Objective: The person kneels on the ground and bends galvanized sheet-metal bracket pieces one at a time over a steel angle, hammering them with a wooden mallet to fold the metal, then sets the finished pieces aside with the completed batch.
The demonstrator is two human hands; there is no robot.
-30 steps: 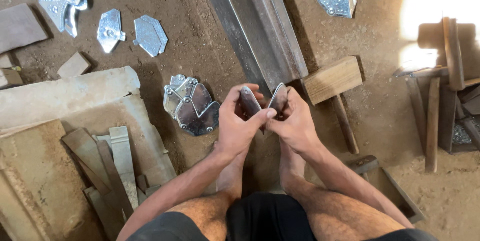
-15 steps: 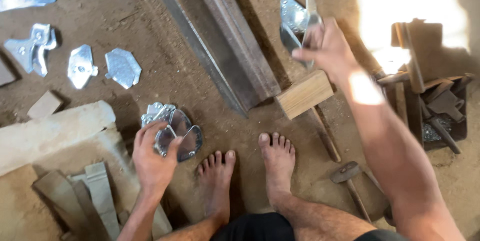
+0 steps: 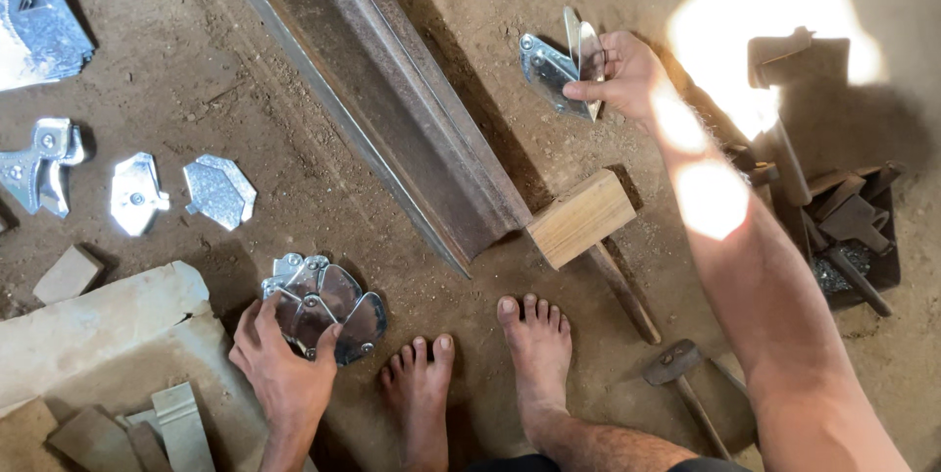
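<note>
Dirt floor [image 3: 157, 60] seen from above, person standing barefoot, both feet at bottom centre. Left hand [image 3: 284, 369] reaches down to a pile of shiny metal plates [image 3: 323, 303] lying on the floor; fingers [image 3: 323, 340] rest on the near edge of the pile, thumb side at its left, grip loosely closed around the nearest plate, not lifted. Pile sits just beside a pale stone slab [image 3: 98, 330]. Right hand [image 3: 627, 75] is stretched out far to the upper right, pinching a thin metal plate [image 3: 586, 50] held on edge, upright, right at a second small stack of plates [image 3: 549, 75] on the floor; touching or just above, cannot tell. Grip there is clenched on that one plate. Long rusty steel beam [image 3: 392, 99] runs diagonally between the two hands. Wooden mallet [image 3: 580, 219] lies at the beam's lower end, its handle pointing down right. Small hammer [image 3: 676, 366] lies near the right foot. Loose cut plates [image 3: 221, 190] are scattered on the left, well apart from the left hand. Dark tray of tools [image 3: 853, 227] sits at the right, partly in sun glare.
</note>
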